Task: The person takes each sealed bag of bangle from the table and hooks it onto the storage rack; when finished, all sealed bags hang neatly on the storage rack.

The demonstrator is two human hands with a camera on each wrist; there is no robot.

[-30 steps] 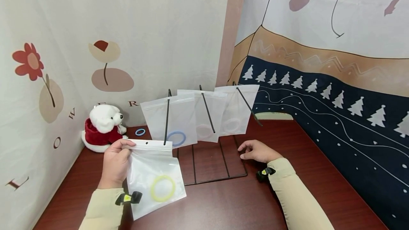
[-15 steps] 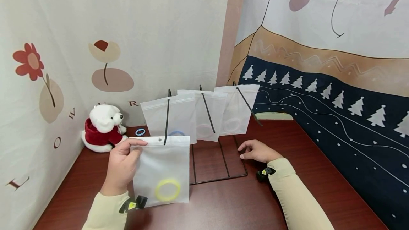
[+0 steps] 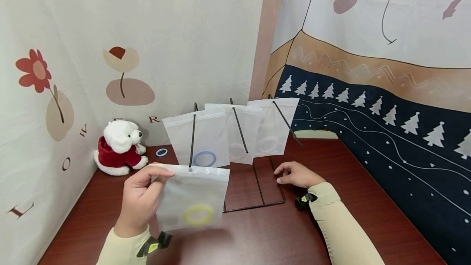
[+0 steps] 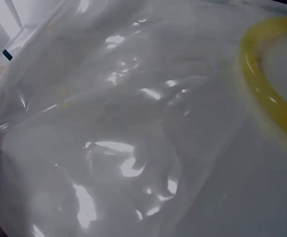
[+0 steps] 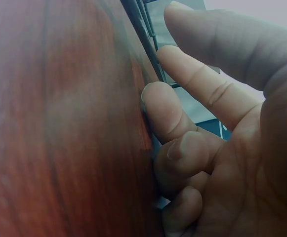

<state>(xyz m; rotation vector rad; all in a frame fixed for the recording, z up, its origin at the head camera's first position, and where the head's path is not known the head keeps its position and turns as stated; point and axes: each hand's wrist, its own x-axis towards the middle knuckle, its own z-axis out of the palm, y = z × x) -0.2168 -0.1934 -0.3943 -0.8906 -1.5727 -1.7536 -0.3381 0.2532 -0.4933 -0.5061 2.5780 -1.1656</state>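
My left hand (image 3: pixel 141 201) pinches the upper left corner of a clear zip bag (image 3: pixel 173 203) that has a yellow ring (image 3: pixel 188 215) inside. The bag's punched hole sits right at the tip of the left black hook (image 3: pixel 192 142) in the head view. Up close in the left wrist view, the crinkled film and the ring (image 4: pixel 254 69) fill the picture. My right hand (image 3: pixel 298 174) rests on the table by the right side of a black wire rack (image 3: pixel 254 207). Its fingers (image 5: pixel 163 106) are loosely curled and hold nothing.
Three zip bags hang on the rack's hooks: a left one (image 3: pixel 184 134) with a blue ring, a middle one (image 3: pixel 224 130) and a right one (image 3: pixel 274 122). Behind my left hand are a plush white bear (image 3: pixel 117 150) and a loose blue ring (image 3: pixel 158 153).
My left hand has carried the bag to the right, and its hole has come from left of the hook to the hook's tip. The right hand stays put.
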